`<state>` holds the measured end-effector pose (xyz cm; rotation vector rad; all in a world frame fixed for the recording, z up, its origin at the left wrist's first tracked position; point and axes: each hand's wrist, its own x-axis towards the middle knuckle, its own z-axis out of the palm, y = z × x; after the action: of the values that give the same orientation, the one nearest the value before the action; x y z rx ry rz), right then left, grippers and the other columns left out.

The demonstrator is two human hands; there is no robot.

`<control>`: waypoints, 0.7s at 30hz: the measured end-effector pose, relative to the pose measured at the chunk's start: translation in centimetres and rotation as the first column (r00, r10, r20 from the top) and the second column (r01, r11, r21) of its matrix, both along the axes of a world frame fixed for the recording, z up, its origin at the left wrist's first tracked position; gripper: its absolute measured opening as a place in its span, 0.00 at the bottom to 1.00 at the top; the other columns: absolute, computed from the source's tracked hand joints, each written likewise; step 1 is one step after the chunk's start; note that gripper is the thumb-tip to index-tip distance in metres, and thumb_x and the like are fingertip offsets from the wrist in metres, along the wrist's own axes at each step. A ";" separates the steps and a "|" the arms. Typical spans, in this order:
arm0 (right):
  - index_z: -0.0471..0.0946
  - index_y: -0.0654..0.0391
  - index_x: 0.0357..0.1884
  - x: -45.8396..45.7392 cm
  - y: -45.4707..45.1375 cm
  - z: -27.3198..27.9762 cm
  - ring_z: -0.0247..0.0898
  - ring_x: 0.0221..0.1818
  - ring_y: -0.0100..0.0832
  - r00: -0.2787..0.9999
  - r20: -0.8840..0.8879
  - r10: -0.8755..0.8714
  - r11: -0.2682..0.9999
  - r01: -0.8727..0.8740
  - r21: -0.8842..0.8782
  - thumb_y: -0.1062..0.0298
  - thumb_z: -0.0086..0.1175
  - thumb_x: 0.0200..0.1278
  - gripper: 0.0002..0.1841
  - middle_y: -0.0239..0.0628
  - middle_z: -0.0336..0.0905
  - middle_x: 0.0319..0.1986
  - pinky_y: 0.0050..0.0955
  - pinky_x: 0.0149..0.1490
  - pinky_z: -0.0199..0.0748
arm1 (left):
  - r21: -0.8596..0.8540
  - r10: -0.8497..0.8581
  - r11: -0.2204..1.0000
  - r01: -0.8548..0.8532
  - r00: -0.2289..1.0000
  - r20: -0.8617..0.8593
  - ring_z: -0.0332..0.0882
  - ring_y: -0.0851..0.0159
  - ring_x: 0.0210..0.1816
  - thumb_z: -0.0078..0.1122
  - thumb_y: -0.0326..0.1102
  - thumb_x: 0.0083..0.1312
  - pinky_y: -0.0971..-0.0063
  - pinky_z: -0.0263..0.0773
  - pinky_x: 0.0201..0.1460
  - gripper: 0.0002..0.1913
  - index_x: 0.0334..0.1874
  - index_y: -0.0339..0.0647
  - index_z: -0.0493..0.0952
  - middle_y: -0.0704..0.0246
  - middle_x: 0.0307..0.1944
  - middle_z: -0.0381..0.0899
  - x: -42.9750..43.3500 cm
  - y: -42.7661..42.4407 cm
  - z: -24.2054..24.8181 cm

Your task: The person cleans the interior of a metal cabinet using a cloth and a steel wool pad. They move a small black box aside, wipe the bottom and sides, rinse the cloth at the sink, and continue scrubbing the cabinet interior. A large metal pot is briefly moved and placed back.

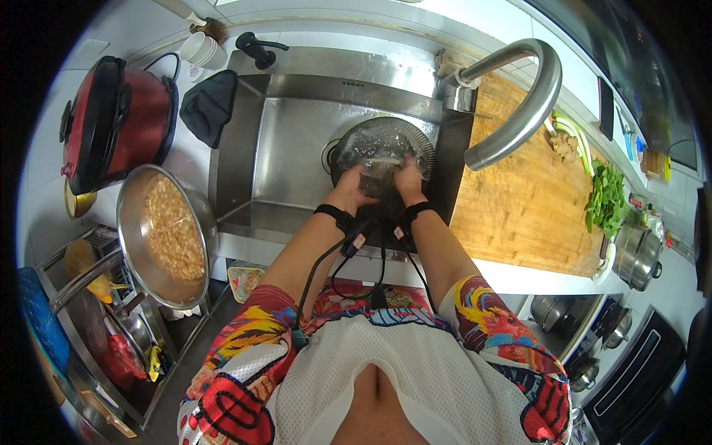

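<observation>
A round bowl with a ribbed rim (424,146) stands in the stainless steel sink (295,139), over part of the drain. It holds water with small bubbles and glints on its surface. My left hand (350,189) reaches into the bowl's near left side, its thumb spread from the fingers. My right hand (409,177) is in the bowl's right side, fingertips in the water. Between the hands shows a pale, blurred strip (384,161) at the water; what it is, and whether either hand grips it, I cannot tell. Both wrists wear black straps with cables.
A curved steel faucet (542,105) arches over a wooden cutting board (517,217), right. Leafy greens (606,194), ginger (564,146) and scallion stalks (581,136) lie along the board's far edge. At left are a steel bowl of pale chopped food (172,228), a red cooker (119,122) and a dark cloth (209,108).
</observation>
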<state>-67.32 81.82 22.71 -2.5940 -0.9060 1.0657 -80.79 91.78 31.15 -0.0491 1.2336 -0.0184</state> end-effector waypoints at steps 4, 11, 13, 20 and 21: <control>0.66 0.61 0.61 -3.0 1.1 4.9 0.76 0.45 0.54 0.941 -0.337 -0.031 0.985 0.087 0.152 0.61 0.60 0.56 0.31 0.57 0.79 0.40 0.42 0.48 0.74 | -0.028 0.007 1.000 -0.007 1.000 0.002 0.66 0.48 0.57 0.41 0.48 0.72 0.38 0.64 0.55 0.19 0.56 0.42 0.68 0.58 0.57 0.68 -0.3 -0.2 -1.1; 0.72 0.59 0.47 -6.2 2.7 13.5 0.79 0.36 0.52 0.959 -0.019 0.284 0.944 -0.276 0.181 0.57 0.48 0.62 0.18 0.53 0.80 0.34 0.50 0.41 0.74 | 0.039 0.169 0.984 -0.174 0.979 0.115 0.78 0.54 0.41 0.46 0.40 0.69 0.56 0.76 0.46 0.14 0.46 0.37 0.72 0.60 0.41 0.78 -1.3 0.7 -1.7; 0.73 0.56 0.43 -4.4 3.9 12.4 0.79 0.36 0.51 0.953 0.062 0.298 0.951 -0.302 0.062 0.60 0.44 0.62 0.13 0.48 0.81 0.32 0.50 0.41 0.75 | 0.031 0.193 0.980 -0.199 0.972 0.135 0.78 0.53 0.44 0.44 0.34 0.69 0.53 0.77 0.48 0.12 0.48 0.36 0.72 0.58 0.43 0.77 -0.6 -0.5 -1.1; 0.74 0.58 0.48 1.4 3.3 6.3 0.71 0.52 0.53 0.969 0.220 -0.108 0.966 0.050 0.254 0.67 0.51 0.61 0.14 0.55 0.76 0.47 0.46 0.53 0.70 | 0.019 0.132 0.991 -0.136 0.983 0.129 0.62 0.47 0.63 0.49 0.39 0.68 0.33 0.55 0.62 0.20 0.61 0.41 0.64 0.56 0.60 0.65 -0.7 -1.2 1.1; 0.74 0.58 0.51 0.9 3.0 5.8 0.67 0.56 0.53 0.952 0.172 -0.254 0.937 0.198 0.290 0.75 0.53 0.57 0.17 0.57 0.73 0.50 0.44 0.57 0.67 | 0.011 0.148 0.989 -0.150 0.983 0.110 0.60 0.47 0.64 0.49 0.41 0.68 0.32 0.52 0.63 0.22 0.61 0.42 0.64 0.57 0.61 0.64 -1.1 -0.6 1.2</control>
<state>-66.44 84.80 28.56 -2.5303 -0.7102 0.5758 -81.91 91.15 32.31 -0.1220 1.1182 0.1203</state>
